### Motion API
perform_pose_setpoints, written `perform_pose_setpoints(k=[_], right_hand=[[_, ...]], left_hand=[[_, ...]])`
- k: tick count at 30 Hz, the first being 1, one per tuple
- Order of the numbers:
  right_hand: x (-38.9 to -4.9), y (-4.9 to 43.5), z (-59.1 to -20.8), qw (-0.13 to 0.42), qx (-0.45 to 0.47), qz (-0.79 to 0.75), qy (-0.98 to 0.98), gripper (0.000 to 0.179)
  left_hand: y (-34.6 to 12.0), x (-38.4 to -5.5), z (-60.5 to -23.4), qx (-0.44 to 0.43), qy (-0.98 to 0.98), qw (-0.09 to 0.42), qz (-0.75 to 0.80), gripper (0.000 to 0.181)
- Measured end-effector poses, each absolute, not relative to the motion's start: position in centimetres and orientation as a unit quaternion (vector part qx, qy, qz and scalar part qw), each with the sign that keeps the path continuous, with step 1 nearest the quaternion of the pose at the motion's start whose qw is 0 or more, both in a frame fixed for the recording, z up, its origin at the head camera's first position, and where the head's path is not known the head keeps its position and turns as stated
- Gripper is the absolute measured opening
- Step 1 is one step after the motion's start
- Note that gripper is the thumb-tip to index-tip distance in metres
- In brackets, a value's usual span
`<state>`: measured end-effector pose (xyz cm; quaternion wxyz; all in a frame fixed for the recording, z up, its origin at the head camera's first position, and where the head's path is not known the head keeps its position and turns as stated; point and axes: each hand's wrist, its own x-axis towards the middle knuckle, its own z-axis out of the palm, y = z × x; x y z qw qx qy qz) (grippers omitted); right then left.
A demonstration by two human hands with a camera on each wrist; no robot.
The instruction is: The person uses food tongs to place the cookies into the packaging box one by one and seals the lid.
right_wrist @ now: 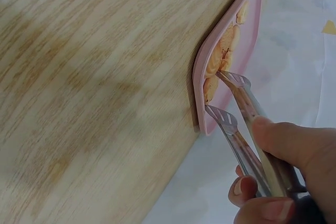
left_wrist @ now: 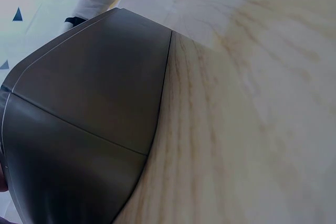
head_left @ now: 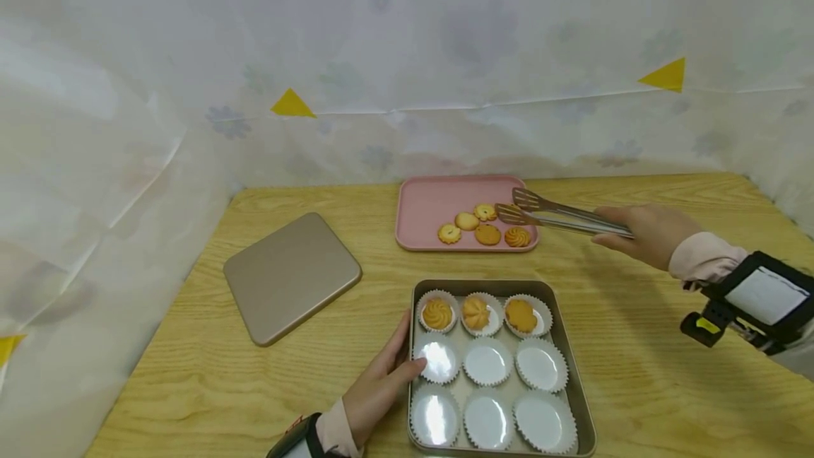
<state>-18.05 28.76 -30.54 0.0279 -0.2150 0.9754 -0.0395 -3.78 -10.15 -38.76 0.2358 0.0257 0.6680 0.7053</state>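
Observation:
My left hand [head_left: 376, 389] grips the left side of a square metal baking tin [head_left: 575, 380], thumb over the rim. The tin holds rows of white paper cups [head_left: 487, 361]; the three in the far row each hold a cookie [head_left: 437, 313]. In my right hand [head_left: 655, 233] is a pair of metal tongs [head_left: 572, 216], reaching left over the right end of a pink tray [head_left: 432, 203]. Several cookies [head_left: 487, 235] lie on that tray. In the right wrist view the slotted tong tips stand apart on either side of a cookie [right_wrist: 210, 88] near the tray's end.
A flat metal lid [head_left: 292, 278] lies at an angle on the wooden table [head_left: 191, 373], left of the tin. Behind the table hangs a pale flowered sheet [head_left: 445, 55] with yellow triangles on it. The pink tray stands near the back edge.

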Motion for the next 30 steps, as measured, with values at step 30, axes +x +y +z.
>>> perform_pose_setpoints(k=[30], right_hand=[[-10.3, 27.7, -29.8, -0.115, -0.313, -0.134, 0.933, 0.050]], left_hand=[[-10.1, -3.9, -38.8, 0.035, 0.661, 0.234, 0.712, 0.076]])
